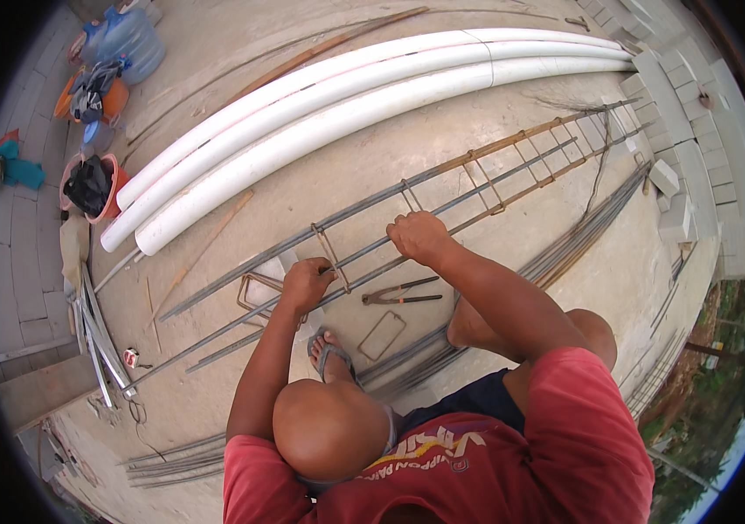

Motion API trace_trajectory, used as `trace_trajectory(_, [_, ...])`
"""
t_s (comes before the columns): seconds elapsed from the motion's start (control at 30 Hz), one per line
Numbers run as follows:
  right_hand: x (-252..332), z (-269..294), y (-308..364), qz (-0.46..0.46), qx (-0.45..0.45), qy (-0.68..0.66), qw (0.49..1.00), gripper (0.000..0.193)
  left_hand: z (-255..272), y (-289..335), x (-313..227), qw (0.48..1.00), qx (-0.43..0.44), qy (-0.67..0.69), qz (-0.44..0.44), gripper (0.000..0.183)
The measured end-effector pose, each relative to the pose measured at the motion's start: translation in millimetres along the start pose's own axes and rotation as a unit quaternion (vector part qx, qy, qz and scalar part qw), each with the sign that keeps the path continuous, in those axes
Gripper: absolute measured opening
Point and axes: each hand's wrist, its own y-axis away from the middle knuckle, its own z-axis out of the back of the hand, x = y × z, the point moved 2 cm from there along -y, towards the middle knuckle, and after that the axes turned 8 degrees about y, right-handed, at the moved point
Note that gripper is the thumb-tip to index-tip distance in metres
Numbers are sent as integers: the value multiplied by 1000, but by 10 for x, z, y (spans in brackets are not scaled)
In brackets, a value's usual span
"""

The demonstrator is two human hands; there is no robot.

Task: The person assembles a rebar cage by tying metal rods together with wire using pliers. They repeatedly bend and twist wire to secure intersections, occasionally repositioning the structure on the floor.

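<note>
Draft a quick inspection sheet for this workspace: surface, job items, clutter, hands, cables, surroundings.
Surface: pale concrete floor, stained in places.
Job items: metal frame of long bars and loops; pincers and loose loop on its near side.
Clutter: three white pipes beyond; blue bottle and reddish tub at far left.
Hands: left hand at the metal frame, grip unclear; right hand appears closed on it.
Cables: thin dark strand at lower left, wire or cord unclear.
Surroundings: block wall left, pale blocks right, greenery lower right.

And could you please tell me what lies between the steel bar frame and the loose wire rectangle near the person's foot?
In the head view, dark pincers lie between the steel bar frame and the loose wire rectangle.
</note>
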Motion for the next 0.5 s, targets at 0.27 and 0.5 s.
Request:
trace_trajectory(0.27, [-40, 18, 33, 5, 42, 129, 991, 12, 533, 487, 492, 990, 37, -52, 126, 40])
trace_trajectory(0.5, [26, 179, -3, 13, 36, 206, 978, 15, 329, 388, 354, 996, -7, -2, 88, 37])
